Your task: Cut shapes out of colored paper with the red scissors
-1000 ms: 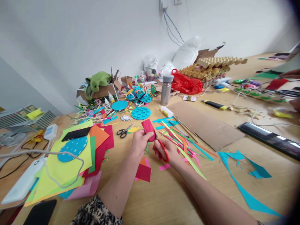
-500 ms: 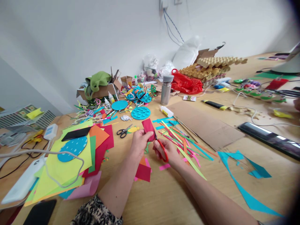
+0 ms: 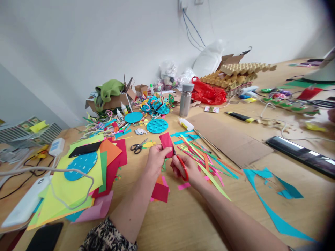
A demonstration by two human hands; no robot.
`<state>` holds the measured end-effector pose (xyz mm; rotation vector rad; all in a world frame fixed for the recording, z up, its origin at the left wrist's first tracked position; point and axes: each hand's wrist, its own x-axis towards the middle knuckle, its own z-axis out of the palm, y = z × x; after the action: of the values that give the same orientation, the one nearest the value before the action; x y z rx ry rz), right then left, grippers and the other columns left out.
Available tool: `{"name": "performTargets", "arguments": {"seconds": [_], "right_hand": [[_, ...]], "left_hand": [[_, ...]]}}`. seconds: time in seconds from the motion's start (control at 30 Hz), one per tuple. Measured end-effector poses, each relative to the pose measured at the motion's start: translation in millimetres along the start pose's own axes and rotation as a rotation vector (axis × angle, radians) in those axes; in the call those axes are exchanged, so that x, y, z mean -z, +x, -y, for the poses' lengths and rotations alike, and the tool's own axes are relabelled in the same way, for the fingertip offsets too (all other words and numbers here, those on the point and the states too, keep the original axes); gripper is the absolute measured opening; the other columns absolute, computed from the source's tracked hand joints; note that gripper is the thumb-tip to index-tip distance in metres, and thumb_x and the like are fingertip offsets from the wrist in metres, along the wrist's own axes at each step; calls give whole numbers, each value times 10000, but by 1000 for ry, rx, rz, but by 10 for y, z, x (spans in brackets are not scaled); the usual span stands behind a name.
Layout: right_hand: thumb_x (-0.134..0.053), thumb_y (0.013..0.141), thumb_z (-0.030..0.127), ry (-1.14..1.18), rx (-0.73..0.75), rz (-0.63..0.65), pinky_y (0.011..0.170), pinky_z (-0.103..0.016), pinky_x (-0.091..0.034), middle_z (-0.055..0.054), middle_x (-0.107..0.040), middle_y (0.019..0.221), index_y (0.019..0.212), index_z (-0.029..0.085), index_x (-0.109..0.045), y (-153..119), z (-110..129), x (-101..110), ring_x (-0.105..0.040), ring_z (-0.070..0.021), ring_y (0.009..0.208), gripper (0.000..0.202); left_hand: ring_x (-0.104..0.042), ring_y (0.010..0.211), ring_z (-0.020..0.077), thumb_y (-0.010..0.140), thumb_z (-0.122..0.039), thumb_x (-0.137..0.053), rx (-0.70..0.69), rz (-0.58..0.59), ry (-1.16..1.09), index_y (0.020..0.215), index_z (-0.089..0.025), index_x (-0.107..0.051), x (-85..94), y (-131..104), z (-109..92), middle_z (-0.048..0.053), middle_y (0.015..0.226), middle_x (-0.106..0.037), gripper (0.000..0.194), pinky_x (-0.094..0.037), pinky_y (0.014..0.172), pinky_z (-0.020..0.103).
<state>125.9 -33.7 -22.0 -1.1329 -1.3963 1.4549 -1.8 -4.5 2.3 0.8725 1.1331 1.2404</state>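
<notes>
Pinched in my left hand is a small piece of red paper, held up above the table. My right hand grips red-handled scissors, whose blades meet the right edge of that paper. Below my hands lie scraps of red paper and pink paper. A pair of black scissors rests on the wood to the left of my hands. Several coloured paper strips are spread to the right.
Stacked coloured paper covers the left side, with a dark phone on top. A steel bottle stands behind my hands. Cardboard and blue paper offcuts lie to the right. Another person's hand shows at the right edge.
Very little differs. The red paper and the scissors have shifted slightly to the right, still in my hands.
</notes>
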Motion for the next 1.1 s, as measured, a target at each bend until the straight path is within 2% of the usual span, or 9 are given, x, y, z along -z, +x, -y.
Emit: {"name": "performTargets", "arguments": {"seconds": [0.3,0.5,0.63,0.9,1.1], "right_hand": [[-583,760,741,16,-6,-1,393,-217,-304,35,-503,427,658,194,-531,13,-7,6,-445,-100,362,559],[-589,759,736,21,-13,20,403,-220,-303,36,-508,427,661,194,-531,0,3,2,-447,-101,368,554],[-551,772,769,37,2,38,411,-218,-298,34,-511,426,662,188,-538,5,-12,4,-433,-93,366,591],[-522,828,745,145,40,145,416,-209,-284,36,-506,415,669,171,-569,21,-96,21,-424,-85,369,597],[-525,843,727,191,36,145,423,-217,-274,38,-503,405,677,173,-583,5,-70,26,-407,-84,363,582]], "left_hand": [[-600,584,155,574,-264,-733,3,-1,-4,663,-116,-703,-8,-2,-14,36,592,-645,175,-476,589,268],[-598,598,144,552,-312,-786,-20,-36,-85,703,-129,-692,-29,-12,-44,30,636,-666,255,-475,615,267],[-580,591,124,523,-277,-793,-42,-60,-138,715,-132,-690,-32,-13,-52,17,653,-671,262,-467,622,254],[-528,528,92,503,-224,-803,25,-75,-244,615,-141,-616,-53,-34,-96,-18,567,-613,233,-417,563,224],[-536,524,101,476,-204,-813,58,-47,-292,624,-147,-597,-55,-43,-121,-24,556,-602,268,-427,560,234]]}}
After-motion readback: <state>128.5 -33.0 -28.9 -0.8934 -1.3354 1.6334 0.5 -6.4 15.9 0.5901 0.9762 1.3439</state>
